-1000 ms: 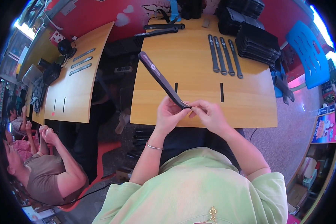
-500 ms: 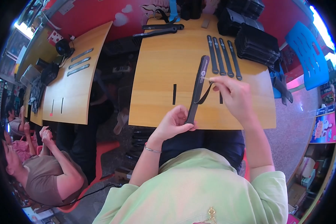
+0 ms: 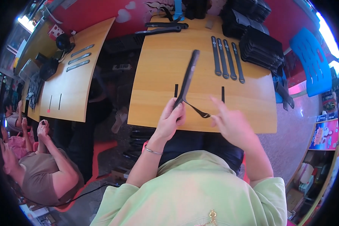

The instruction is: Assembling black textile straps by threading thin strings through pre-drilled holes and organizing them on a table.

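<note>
- We see the dark strap [image 3: 187,79] in front of us, over the near half of the wooden bench [image 3: 154,64], standing at a slant with its upper end leaning to the right
- Our left grip [image 3: 170,118] is clasped around the lower part of that strap, thumb and fingers wrapped about it
- From the strap, just above the left grip, we see a narrow black band [image 3: 195,109] sagging away to the right
- Our right grip [image 3: 229,122] is blurred, its index finger raised and its thumb just beside the free end of the band; we cannot tell whether it pinches that end or has let go
- On the bench beyond our hands we have two short black strips [image 3: 223,94], set well apart and roughly parallel
- Farther back on the right we see four grey straps [image 3: 226,60] in a row, near a stack of black folded items [image 3: 260,49]
- At the far left corner we make out two more dark straps [image 3: 159,31]
- To our left a co-worker in a brown top [image 3: 51,177] sits with hands raised close together, near a second bench [image 3: 69,86] bearing three straps [image 3: 78,58]
</note>
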Available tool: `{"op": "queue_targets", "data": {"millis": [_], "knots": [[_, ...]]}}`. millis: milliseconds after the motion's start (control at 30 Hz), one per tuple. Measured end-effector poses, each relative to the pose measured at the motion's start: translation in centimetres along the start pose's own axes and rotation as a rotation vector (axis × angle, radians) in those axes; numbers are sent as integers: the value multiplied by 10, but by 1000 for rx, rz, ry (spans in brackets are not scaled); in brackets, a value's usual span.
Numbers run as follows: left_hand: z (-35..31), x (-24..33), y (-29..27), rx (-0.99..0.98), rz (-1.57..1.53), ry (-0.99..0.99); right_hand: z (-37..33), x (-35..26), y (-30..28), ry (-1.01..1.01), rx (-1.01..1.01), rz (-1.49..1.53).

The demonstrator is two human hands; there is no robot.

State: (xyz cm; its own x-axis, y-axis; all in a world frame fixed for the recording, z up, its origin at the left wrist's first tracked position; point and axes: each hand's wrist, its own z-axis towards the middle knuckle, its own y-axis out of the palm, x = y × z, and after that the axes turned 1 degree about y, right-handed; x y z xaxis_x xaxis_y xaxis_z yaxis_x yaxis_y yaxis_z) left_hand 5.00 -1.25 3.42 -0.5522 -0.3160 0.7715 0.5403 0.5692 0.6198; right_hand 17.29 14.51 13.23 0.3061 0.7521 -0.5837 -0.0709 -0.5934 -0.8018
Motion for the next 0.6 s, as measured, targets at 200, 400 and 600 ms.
{"op": "queue_targets", "data": {"millis": [200, 400, 600], "knots": [[-2, -1, 5, 52, 25, 49, -10, 6, -40, 37, 18, -51], [0, 3, -5, 204, -113, 83, 2, 4, -22, -52, 179, 197], [-2, -5, 1, 39, -160, 90, 30, -10, 46, -462, 284, 128]]}}
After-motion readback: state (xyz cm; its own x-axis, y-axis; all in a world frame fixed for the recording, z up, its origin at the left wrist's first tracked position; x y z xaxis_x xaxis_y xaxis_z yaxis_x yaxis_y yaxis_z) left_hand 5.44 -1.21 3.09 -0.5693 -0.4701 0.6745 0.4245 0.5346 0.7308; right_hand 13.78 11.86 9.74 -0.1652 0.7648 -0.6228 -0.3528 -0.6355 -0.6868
